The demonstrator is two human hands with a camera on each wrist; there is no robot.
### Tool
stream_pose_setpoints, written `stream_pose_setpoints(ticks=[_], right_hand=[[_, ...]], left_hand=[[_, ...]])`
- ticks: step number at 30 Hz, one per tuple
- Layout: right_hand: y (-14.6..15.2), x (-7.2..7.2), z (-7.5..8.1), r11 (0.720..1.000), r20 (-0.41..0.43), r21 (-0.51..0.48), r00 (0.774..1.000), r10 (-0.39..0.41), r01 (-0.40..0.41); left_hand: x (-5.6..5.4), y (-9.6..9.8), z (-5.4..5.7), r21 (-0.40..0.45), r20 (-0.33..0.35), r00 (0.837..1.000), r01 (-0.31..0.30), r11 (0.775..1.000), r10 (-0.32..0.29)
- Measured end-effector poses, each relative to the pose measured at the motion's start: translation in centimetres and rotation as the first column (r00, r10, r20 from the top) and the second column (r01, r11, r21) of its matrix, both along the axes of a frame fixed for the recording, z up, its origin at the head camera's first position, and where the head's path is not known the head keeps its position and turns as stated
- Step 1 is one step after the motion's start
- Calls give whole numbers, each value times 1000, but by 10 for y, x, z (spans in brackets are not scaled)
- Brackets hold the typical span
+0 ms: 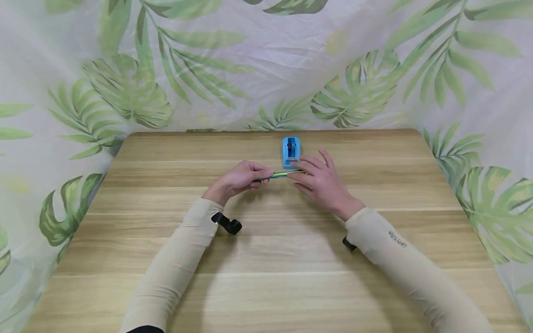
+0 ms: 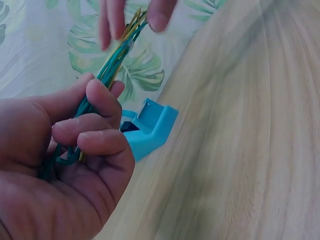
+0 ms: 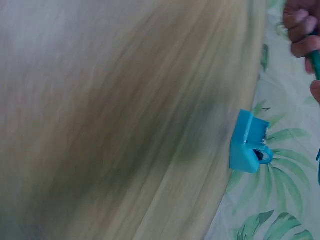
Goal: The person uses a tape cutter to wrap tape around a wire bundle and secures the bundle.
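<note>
A thin bundle of green and yellow wires stretches between the two hands. The left hand grips one end, its curled fingers and thumb round the strands; a bent green loop shows inside its palm in the left wrist view. At the other end is the right hand, its fingers spread and fairly straight on either side of the wire tips. Just behind the bundle a blue tape dispenser stands on the table, its toothed cutting edge facing the person. Most of the right hand lies outside the right wrist view.
The wood-grain table ends close behind the tape dispenser. A white cloth with green leaves hangs beyond its back edge and at both sides. Dark wrist straps sit on the sleeves.
</note>
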State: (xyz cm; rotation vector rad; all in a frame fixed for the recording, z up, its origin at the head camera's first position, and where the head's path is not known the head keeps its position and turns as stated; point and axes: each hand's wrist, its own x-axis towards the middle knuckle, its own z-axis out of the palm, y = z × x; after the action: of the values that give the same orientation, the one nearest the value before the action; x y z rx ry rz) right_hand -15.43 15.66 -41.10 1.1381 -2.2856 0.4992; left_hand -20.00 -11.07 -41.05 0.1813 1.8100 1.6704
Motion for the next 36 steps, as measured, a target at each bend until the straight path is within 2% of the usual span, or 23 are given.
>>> stream_pose_setpoints(ticks=[3, 9, 14, 18, 21, 23, 26, 29, 31, 34, 36], right_hand=[[1, -3, -3, 999, -6, 26, 1000, 20, -19], [0, -8, -5, 998, 32, -24, 998, 63, -62], [-1, -8, -2, 998, 120, -50, 991, 52, -46], [-2, -8, 4, 997, 244, -69, 969, 41, -24], [-3, -9, 10, 997, 367, -80, 930, 35, -6], [-4, -10, 14, 998, 469, -66, 883, 11, 22], [-4, -12, 20, 997, 620, -16, 784, -44, 69], [-4, -15, 24, 997, 739, 17, 671, -63, 75], [-2, -18, 25, 999, 803, 4, 595, -30, 45], [4, -23, 25, 999, 887, -52, 460, 41, 11], [9, -27, 24, 996, 925, -91, 373, 78, 16]], left_hand=[[2, 2, 1, 9, 9, 1000, 8, 1000, -8], [4, 4, 3, 17, 19, 1000, -7, 1000, 7], [4, 4, 3, 22, 12, 1000, -28, 999, 27], [4, 4, 3, 7, -1, 999, -45, 999, 45], [4, 4, 3, -24, -21, 999, -49, 999, 48], [5, 3, 4, -47, -35, 998, -54, 997, 52], [6, 4, 5, -66, -59, 997, -58, 996, 54], [7, 4, 6, -82, -90, 995, -55, 995, 47], [8, 3, 6, -97, -117, 993, -46, 994, 34], [9, 2, 6, -130, -148, 989, -36, 991, 16], [9, 1, 4, -149, -157, 988, -30, 988, 7]])
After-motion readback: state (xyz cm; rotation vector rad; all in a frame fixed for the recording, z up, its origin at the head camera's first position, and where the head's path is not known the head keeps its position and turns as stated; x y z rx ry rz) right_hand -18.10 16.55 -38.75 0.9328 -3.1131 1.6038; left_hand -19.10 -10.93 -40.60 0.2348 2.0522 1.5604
